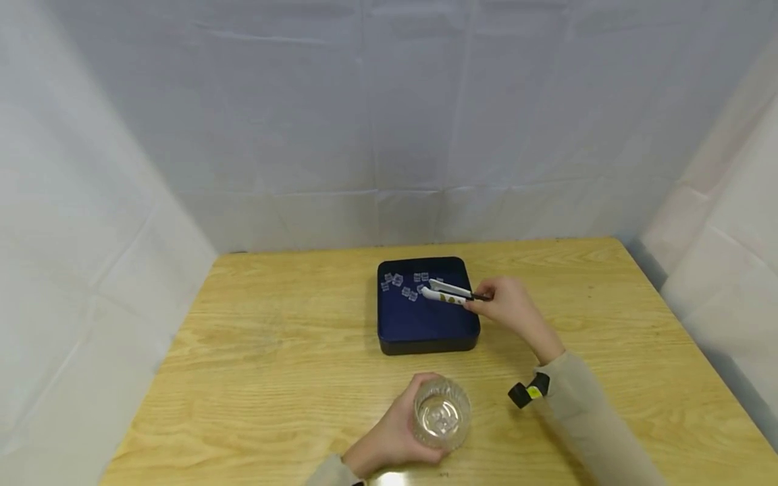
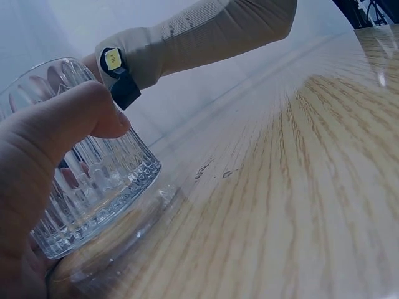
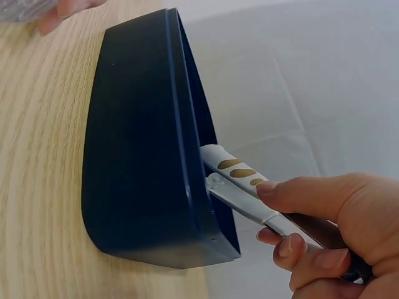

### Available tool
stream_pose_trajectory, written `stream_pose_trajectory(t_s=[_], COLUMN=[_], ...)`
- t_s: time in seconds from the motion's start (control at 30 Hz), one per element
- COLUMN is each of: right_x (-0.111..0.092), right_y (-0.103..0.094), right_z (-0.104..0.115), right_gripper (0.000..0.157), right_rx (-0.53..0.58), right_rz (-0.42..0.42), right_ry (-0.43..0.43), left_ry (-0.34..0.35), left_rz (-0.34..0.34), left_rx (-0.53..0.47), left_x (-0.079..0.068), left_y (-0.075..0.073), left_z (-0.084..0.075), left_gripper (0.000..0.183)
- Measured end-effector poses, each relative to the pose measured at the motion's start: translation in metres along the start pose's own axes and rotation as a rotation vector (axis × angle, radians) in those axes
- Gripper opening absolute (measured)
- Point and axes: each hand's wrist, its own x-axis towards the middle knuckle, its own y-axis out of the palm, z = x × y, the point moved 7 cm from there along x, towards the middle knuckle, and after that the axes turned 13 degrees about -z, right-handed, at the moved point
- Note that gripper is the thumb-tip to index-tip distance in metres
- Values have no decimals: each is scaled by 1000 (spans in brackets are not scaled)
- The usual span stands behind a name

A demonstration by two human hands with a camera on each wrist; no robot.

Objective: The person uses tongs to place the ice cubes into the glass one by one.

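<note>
My left hand (image 1: 395,430) grips a ribbed clear glass (image 1: 460,425) near the front of the table, with the thumb and fingers around its side. A few clear cubes (image 1: 442,422) lie at the bottom of the glass. My right hand (image 1: 509,305) pinches a pair of white tongs (image 3: 243,187) with gold marks and a dark grip end. Their tips reach over the rim into a dark blue box (image 1: 428,331). Several small clear cubes (image 1: 398,279) sit inside it, mostly toward the back and left. In the head view the tong tips overlap one cube (image 1: 420,289).
The wooden table (image 1: 273,351) carries the box near its back middle. White sheeting (image 1: 304,121) hangs behind the table and along both sides. A dark wrist strap (image 1: 530,391) with a yellow mark is on the right sleeve.
</note>
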Motion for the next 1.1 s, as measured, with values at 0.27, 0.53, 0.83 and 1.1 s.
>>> stream_pose_trajectory(t_s=[0.27,0.53,0.83,1.1], right_x=[7,7,5,2], right_y=[10,15,21,23], right_z=[-5,-2,-3,-1], right_gripper=[21,21,23,21], right_rx=[-54,-63,-115,-117], right_rz=[-19,1,0,20], right_ry=[-29,-28,-67,-60], left_ry=[11,5,63,88], left_rz=[2,4,-7,6], left_rx=[3,5,36,68], left_x=[2,0,0,-1], left_y=[0,1,0,0], left_z=[-1,0,-2,-4], left_gripper=[96,96,97,112])
